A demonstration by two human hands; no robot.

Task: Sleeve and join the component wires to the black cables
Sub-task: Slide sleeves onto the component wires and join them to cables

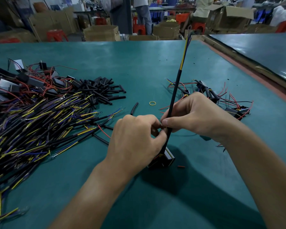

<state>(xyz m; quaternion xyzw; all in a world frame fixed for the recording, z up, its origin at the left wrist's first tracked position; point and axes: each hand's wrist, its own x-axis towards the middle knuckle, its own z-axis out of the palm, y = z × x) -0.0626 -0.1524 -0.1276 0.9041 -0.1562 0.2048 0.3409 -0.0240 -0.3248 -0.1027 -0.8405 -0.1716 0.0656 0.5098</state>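
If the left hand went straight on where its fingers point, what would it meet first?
The black cable that the left hand pinches, then likely the right hand behind; depth is unclear.

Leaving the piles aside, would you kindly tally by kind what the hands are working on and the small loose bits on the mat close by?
black cable, held upright: 1
component: 1
yellow rubber band: 1
black sleeve beside the band: 1
red wire scrap: 1
Total: 5
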